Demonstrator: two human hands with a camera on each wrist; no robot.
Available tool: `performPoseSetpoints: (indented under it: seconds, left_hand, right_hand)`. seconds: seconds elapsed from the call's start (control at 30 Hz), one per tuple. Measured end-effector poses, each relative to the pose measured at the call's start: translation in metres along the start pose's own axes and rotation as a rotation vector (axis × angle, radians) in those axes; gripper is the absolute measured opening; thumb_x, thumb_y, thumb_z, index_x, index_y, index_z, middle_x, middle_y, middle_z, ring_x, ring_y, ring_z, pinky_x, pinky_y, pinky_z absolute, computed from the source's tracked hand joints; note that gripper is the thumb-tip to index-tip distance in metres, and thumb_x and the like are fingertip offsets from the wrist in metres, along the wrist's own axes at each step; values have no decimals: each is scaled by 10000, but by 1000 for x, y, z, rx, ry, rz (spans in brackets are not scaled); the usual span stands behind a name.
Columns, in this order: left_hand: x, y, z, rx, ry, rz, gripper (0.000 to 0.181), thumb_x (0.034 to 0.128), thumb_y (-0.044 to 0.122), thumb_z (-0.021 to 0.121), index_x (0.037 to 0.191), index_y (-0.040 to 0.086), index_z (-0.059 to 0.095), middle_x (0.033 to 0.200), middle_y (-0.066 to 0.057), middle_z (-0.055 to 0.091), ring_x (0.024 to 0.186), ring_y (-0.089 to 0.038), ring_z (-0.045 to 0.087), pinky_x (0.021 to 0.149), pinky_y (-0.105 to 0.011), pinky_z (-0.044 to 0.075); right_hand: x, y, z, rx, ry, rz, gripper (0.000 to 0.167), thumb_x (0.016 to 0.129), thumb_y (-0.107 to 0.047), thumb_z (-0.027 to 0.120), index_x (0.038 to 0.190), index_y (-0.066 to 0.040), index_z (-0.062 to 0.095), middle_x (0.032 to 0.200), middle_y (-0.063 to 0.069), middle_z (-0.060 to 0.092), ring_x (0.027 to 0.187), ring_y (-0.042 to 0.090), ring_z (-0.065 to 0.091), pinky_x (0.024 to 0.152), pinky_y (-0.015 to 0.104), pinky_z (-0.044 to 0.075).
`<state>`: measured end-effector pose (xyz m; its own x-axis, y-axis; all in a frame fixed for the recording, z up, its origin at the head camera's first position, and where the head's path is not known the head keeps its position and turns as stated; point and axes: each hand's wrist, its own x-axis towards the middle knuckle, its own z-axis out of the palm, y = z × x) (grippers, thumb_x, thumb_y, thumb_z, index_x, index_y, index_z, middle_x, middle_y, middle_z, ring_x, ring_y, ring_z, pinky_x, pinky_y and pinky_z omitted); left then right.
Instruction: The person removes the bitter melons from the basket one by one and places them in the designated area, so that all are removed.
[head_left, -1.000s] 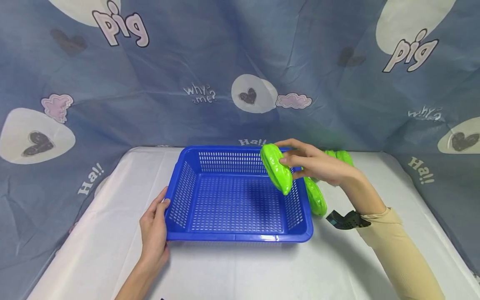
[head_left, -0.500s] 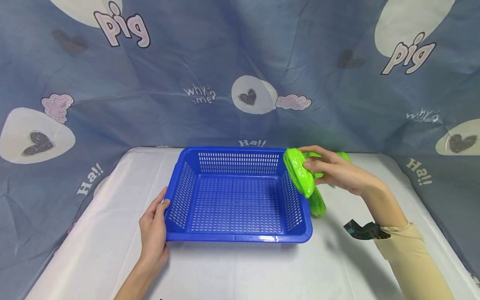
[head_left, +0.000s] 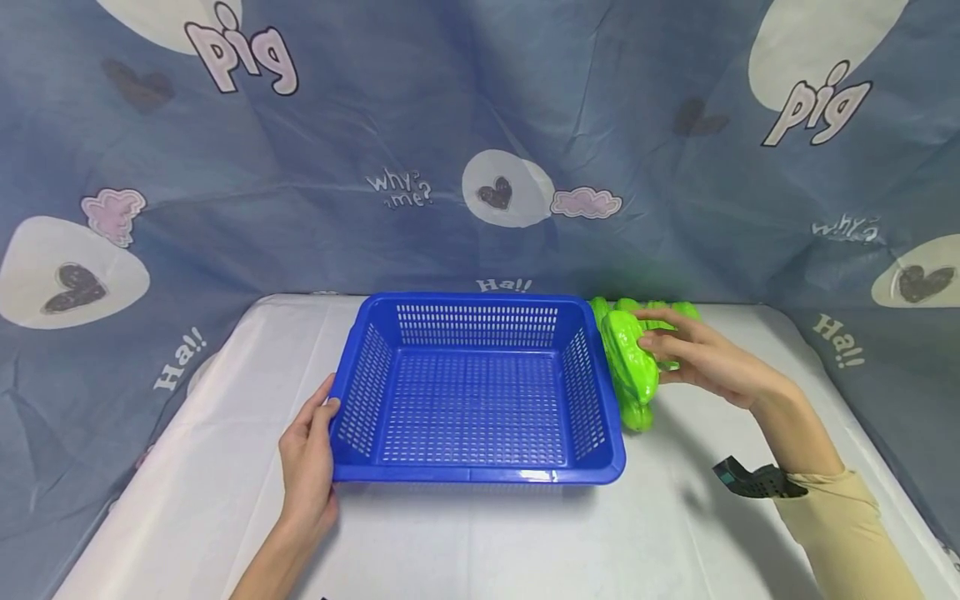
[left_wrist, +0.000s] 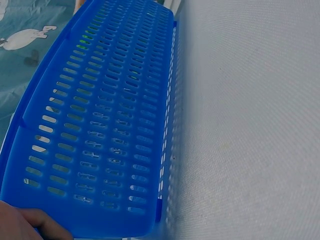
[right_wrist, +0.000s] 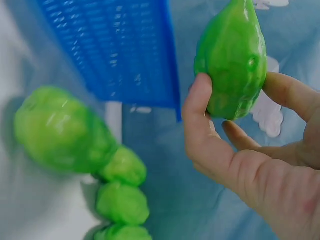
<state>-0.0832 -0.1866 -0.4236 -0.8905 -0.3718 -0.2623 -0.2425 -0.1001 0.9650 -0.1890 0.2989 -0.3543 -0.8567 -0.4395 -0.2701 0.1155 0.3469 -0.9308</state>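
Observation:
My left hand (head_left: 307, 467) grips the left rim of a blue perforated plastic basket (head_left: 476, 475). Just past the basket's right side, my right hand (head_left: 708, 358) pinches a glossy green bitter melon (head_left: 632, 354) between thumb and fingers. In the right wrist view that held bitter melon (right_wrist: 232, 65) hangs clear of the table, its narrow tip pointing away from my palm. Below it in the head view, a second bitter melon (head_left: 637, 417) lies on the table along the basket's wall. Behind my fingers, several more green ones (head_left: 684, 310) are partly hidden.
A white cloth (head_left: 480, 542) covers the table. Blue printed fabric (head_left: 420, 125) hangs behind it and along both sides. In the right wrist view, a row of bitter melons (right_wrist: 122, 202) lies near the table's back edge, beside a larger-looking one (right_wrist: 62, 132).
My right hand has carried the bitter melon rightward and down, from over the basket's right part to outside its right wall. The left hand and the basket have stayed put.

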Motion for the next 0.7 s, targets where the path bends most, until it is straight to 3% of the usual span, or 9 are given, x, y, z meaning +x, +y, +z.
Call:
performPoseSetpoints:
  seconds: [0.13, 0.37, 0.53, 0.7]
  left_hand:
    - [0, 0, 0, 5, 4, 4, 488, 1148, 322, 442, 1635, 323, 473, 1681, 33, 466, 1254, -49, 517, 902, -170, 478]
    - [0, 0, 0, 0, 7, -4, 486, 1149, 327, 443, 1635, 329, 472, 1660, 41, 476, 1234, -46, 531, 892, -170, 489]
    - [0, 0, 0, -9, 3, -12, 484, 1149, 329, 448, 1633, 331, 475, 1636, 57, 487, 1210, -42, 546, 873, -176, 504]
    - [0, 1, 1, -9, 4, -9, 484, 1149, 326, 450, 1632, 330, 477, 1635, 47, 491, 1215, -41, 547, 869, -176, 509]
  right_hand:
    - [-5, 11, -10, -13, 11, 16, 671, 1132, -252, 538, 1682, -70, 201, 1652, 218, 307, 1214, 7, 630, 966, 344, 627]
    - [-13, 30, -24, -31, 38, 22, 653, 1135, -228, 526, 1672, -41, 204, 1538, 135, 398, 1155, 56, 649, 932, 366, 636]
    - [-17, 47, -31, -22, 55, 53, 676, 1146, -244, 510, 1682, -16, 166, 1591, 177, 299, 1132, 28, 631, 923, 341, 632]
    - [-20, 63, -35, -15, 60, 71, 680, 1146, -249, 515, 1682, -26, 160, 1582, 202, 299, 1121, 21, 625, 936, 348, 633]
